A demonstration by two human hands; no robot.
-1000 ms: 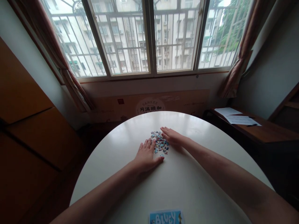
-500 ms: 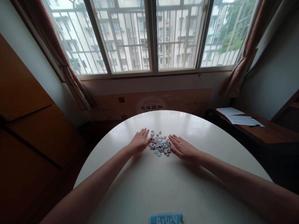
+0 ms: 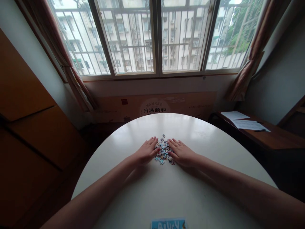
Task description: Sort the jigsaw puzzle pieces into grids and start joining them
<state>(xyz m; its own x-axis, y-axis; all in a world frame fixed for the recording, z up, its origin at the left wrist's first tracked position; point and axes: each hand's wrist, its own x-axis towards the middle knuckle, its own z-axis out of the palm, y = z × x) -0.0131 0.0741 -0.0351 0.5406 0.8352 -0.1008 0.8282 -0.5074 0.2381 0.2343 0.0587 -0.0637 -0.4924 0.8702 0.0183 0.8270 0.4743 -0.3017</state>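
A small heap of mixed-colour jigsaw puzzle pieces (image 3: 163, 152) lies on the round white table (image 3: 152, 194). Against the left side of the heap rests my left hand (image 3: 146, 152), palm down with fingers stretched out and thumb over some pieces. My right hand (image 3: 183, 152) lies flat along the right side, fingertips on the edge pieces. Neither hand grips anything. One loose piece (image 3: 163, 135) sits just beyond the heap. Pieces under the palms and fingers are hidden.
At the near table edge is a blue box (image 3: 169, 224), partly cut off by the frame. A brown side table (image 3: 276, 140) at the right bears white papers (image 3: 250, 124) and a pen. Behind stand a long carton (image 3: 190, 101) and a barred window.
Both hands have moved inward toward each other, and the puzzle pieces between them are pushed into a narrower heap.
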